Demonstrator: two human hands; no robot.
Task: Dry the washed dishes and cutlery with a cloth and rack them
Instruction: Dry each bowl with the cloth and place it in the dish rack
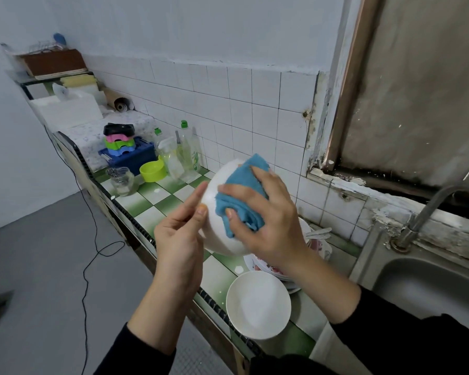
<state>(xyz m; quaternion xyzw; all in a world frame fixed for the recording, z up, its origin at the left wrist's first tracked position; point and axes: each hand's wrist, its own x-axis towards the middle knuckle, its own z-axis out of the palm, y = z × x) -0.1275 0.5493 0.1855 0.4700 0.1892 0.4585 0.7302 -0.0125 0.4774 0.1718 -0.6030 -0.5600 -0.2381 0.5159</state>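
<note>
Now left hand pinches the bowl rim, right hand grips cloth against it; rack lies upper left, on the left hand's side.

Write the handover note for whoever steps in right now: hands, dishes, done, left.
Left hand holds the white bowl tilted above the counter, pinching its rim.
Right hand grips the blue cloth against the bowl's outside.
Second bowl sits upright at the counter's front edge. Patterned plates are stacked beside the sink, with what looks like cutlery behind.
Done: nothing visibly racked.
Left: finish this bowl, dry the second bowl, plates and cutlery, then rack everything.
</note>
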